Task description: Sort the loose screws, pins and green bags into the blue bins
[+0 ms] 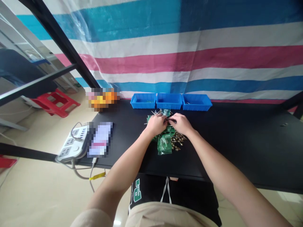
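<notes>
Both of my hands meet over a heap of small green plastic bags (164, 143) and small brass-coloured parts (178, 141) on a black table (236, 142). My left hand (156, 124) is closed, its fingers pinched against the right hand's. My right hand (181, 123) is closed too, pinching a small dark thin piece (172, 119) between the two hands. What exactly that piece is I cannot make out. Loose silvery pins (156, 112) lie just beyond my fingers.
Three blue plastic bins (170, 101) stand in a row behind the heap, against a striped tarpaulin. A white power strip (72, 145) and a blurred flat device (100, 138) lie at the table's left end. A red stool (55, 101) stands on the floor to the left.
</notes>
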`<state>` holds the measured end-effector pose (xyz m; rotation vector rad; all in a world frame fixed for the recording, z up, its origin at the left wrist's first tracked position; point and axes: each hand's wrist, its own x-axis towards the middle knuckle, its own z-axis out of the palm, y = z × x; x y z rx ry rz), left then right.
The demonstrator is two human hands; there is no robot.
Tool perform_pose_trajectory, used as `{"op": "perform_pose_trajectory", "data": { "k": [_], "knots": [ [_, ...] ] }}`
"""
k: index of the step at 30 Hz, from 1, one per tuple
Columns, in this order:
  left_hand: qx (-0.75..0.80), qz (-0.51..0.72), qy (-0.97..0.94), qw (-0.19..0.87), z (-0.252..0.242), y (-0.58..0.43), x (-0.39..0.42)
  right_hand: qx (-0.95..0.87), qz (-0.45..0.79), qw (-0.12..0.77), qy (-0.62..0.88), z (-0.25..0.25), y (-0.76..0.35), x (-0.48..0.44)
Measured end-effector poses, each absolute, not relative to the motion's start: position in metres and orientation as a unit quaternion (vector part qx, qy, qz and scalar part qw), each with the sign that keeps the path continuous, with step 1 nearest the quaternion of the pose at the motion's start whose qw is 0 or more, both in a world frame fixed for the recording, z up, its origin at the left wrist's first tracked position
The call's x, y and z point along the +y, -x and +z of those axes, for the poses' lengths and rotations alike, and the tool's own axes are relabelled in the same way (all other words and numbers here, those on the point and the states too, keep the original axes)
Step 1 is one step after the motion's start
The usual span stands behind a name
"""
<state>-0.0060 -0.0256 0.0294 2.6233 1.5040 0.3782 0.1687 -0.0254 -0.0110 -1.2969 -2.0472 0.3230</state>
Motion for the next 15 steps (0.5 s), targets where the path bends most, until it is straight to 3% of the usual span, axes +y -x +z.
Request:
{"op": "perform_pose_trajectory", "data": {
  "k": [15],
  "knots": [
    [0.487,0.144,-0.860,0.052,0.0259,0.0063,-0.0246,-0.780,0.111,0.327,0.522,-0.0108,-0.1654,-0.0242]
  ]
}}
